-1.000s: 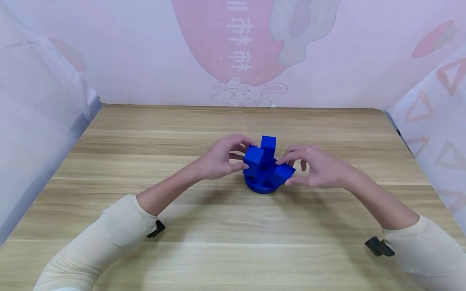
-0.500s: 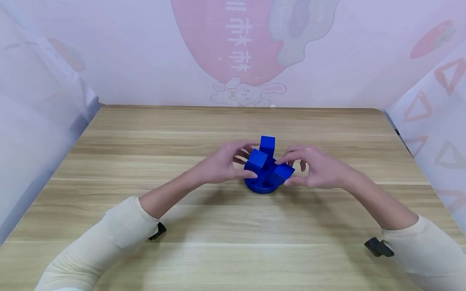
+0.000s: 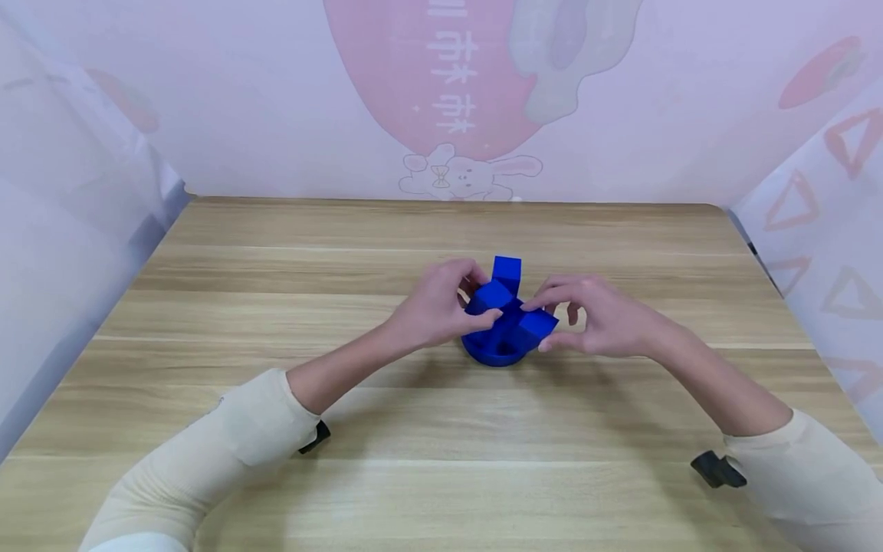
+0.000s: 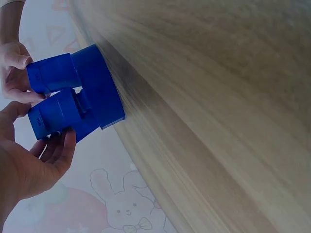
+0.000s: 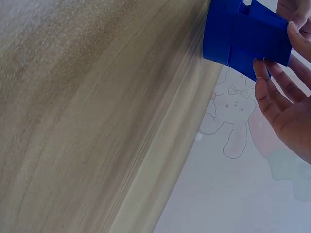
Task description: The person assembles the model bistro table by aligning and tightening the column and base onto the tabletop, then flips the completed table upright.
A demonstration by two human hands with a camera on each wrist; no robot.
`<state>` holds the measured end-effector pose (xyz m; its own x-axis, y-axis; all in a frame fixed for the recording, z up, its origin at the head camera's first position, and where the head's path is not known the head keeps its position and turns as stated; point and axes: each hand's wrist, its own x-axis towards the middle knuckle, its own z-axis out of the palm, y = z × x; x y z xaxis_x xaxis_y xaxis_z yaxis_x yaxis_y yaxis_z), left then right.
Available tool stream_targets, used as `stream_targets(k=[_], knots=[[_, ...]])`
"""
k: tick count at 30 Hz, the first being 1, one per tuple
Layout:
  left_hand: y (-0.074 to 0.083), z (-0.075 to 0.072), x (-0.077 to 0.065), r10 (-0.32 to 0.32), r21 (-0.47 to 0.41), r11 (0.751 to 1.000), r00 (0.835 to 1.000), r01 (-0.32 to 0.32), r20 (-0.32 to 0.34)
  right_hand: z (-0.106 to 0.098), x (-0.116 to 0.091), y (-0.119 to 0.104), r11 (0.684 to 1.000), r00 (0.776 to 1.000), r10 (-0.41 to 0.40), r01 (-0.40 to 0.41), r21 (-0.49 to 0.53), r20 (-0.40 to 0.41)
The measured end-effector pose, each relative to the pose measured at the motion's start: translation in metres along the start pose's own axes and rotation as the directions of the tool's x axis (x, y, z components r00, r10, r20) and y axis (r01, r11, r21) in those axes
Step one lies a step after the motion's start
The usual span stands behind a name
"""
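Note:
A round blue base (image 3: 495,359) stands on the table, bearing three upright blue blocks. My left hand (image 3: 431,307) grips the left block (image 3: 493,294), its thumb across the front and its fingers round the far side. That block stands turned, one corner facing toward me. On the other side my right hand (image 3: 607,318) pinches the right block (image 3: 536,326) between thumb and fingers. The back block (image 3: 507,270) is untouched. From the left wrist, small markings show on the end of the left block (image 4: 39,120). The right wrist view shows fingertips against the right block (image 5: 262,39).
The wooden table (image 3: 441,475) extends on all sides of the blue piece. A pale printed curtain (image 3: 276,100) hangs behind the far edge, with more cloth at left and right. Dark wrist mounts (image 3: 719,469) sit under both sleeves.
My left hand has moved right, its thumb sweeping across the front of the left block. That block has turned and shifted slightly right. The right hand has stayed in place on its block.

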<state>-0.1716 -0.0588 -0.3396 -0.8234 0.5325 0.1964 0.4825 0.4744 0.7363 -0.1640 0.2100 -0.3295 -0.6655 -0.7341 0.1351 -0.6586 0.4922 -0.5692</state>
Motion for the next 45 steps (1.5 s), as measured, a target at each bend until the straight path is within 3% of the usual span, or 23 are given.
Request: stream_targets(k=[4,10,13,19,25,32,40,45], knots=[[-0.002,-0.004,0.001,0.056,-0.019,0.998,0.995,-0.055,0.083,0.000,0.000,0.000,1.000,1.000,0.003,-0.003,0.008,-0.001],[-0.007,-0.013,0.002,0.106,-0.053,0.994,0.972,-0.097,0.211,0.000,0.000,-0.001,1.000,1.000,0.007,-0.007,0.007,0.003],[-0.008,-0.011,0.002,0.089,-0.035,0.996,0.975,-0.083,0.203,-0.001,0.000,-0.001,1.000,1.000,0.013,-0.013,0.007,0.008],[-0.005,0.003,0.000,0.037,0.050,0.998,0.995,-0.042,0.096,-0.001,-0.001,-0.001,1.000,1.000,0.018,-0.018,0.005,0.011],[-0.003,0.006,-0.003,0.006,0.092,0.996,1.000,-0.009,0.026,0.000,0.000,0.000,1.000,1.000,0.003,-0.003,0.010,0.004],[-0.005,0.001,-0.006,0.069,0.050,0.996,0.996,-0.072,0.064,0.004,0.000,0.002,0.999,1.000,-0.006,0.007,0.050,-0.024],[-0.008,-0.008,-0.008,0.058,-0.026,0.998,0.987,-0.055,0.151,0.009,0.000,0.008,0.982,0.997,-0.019,0.032,0.186,-0.071],[-0.015,-0.013,-0.009,0.098,-0.097,0.992,0.980,-0.082,0.175,0.013,0.001,0.011,0.973,0.996,-0.019,0.037,0.226,-0.082]])
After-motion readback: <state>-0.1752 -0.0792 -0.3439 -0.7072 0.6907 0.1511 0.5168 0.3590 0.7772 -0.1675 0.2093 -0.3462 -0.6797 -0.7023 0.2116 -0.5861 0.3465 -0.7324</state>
